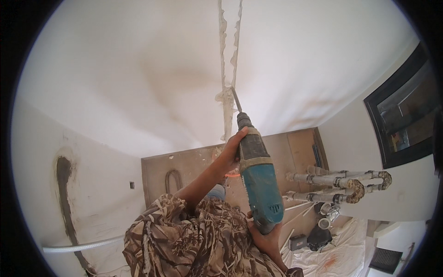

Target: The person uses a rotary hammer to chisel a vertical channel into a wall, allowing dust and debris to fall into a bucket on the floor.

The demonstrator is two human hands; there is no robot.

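A teal and black rotary hammer drill points up and away from me at a white wall. My left hand is wrapped round its front barrel, just behind the chuck. At the back end, my right hand grips the tool low down; the handle is mostly hidden behind the body. The chisel bit reaches to the groove cut down the wall, with its tip at the rough edge. Above the tip, the groove shows two jagged edges with a paler strip between them.
Insulated pipes with elbows stand at the right, near a dark-framed window. Plastic sheeting, a dark case and a black bag lie lower right. A bent hose or cable rests on the floor at left.
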